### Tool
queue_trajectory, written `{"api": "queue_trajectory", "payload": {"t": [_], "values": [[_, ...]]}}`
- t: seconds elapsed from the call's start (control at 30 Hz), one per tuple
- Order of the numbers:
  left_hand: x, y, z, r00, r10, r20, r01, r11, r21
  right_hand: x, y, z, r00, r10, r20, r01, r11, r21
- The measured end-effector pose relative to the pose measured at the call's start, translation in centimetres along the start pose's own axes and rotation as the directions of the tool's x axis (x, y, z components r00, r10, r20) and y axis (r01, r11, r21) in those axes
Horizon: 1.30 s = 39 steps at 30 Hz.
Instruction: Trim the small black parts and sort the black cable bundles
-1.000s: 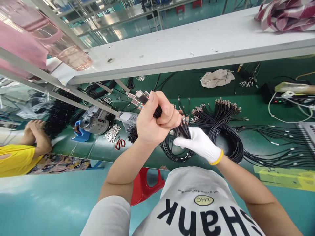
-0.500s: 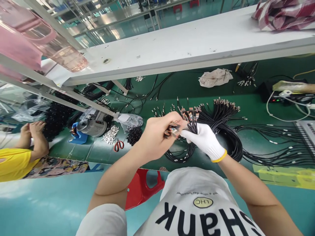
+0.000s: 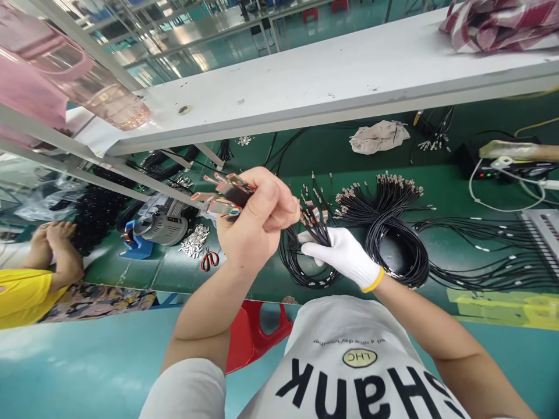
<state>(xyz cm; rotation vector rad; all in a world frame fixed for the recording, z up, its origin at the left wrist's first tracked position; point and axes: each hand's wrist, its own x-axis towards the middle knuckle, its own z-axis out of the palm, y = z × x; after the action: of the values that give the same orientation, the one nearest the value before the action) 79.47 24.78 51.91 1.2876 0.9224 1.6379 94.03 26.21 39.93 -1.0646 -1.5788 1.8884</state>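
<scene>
Cable bundle (image 3: 312, 231), one, gripped in left hand (image 3: 255, 224), right hand (image 3: 345, 256)

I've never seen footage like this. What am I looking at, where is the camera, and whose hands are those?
There is no machine here. These are one person's two hands, filmed by a single camera worn on their head that looks down past their white shirt.

The bare left hand has its grip closed around a bundle of black cables, and the metal connector ends stick out above the fist. The right hand, in a white glove, pinches the same bundle lower down.

Under the hands is a green bench. On it lie coiled black cables, red-handled scissors, a grey machine and a crumpled cloth. A white shelf runs above the bench. At far left, another person's hands rest at the same bench.
</scene>
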Motion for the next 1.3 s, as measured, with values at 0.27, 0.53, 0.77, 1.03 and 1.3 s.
{"api": "queue_trajectory", "payload": {"t": [0.27,0.53,0.77,1.03,1.3], "values": [[-0.1,-0.1,-1.5,0.944,0.286,-0.162,-0.160,0.830,0.535,-0.2,-1.0,-2.8,0.994,-0.058,-0.098,0.069,0.991,0.112],[-0.5,-2.8,-1.3,0.965,-0.258,0.051,0.201,0.848,0.490,-0.6,-1.2,-2.9,0.993,-0.117,0.022,0.118,0.991,-0.065],[-0.6,-4.7,-0.6,0.884,-0.410,0.223,0.266,0.835,0.482,-0.9,-0.5,-2.4,0.994,-0.017,0.106,0.055,0.929,-0.366],[0.5,-3.0,-2.7,0.963,-0.264,-0.053,0.264,0.891,0.369,-0.9,1.5,-4.9,0.982,-0.148,0.120,0.183,0.907,-0.379],[1.0,-1.8,-4.3,0.974,-0.149,-0.168,0.190,0.946,0.261,-1.5,5.9,-3.2,0.983,-0.181,-0.027,0.142,0.847,-0.513]]}}
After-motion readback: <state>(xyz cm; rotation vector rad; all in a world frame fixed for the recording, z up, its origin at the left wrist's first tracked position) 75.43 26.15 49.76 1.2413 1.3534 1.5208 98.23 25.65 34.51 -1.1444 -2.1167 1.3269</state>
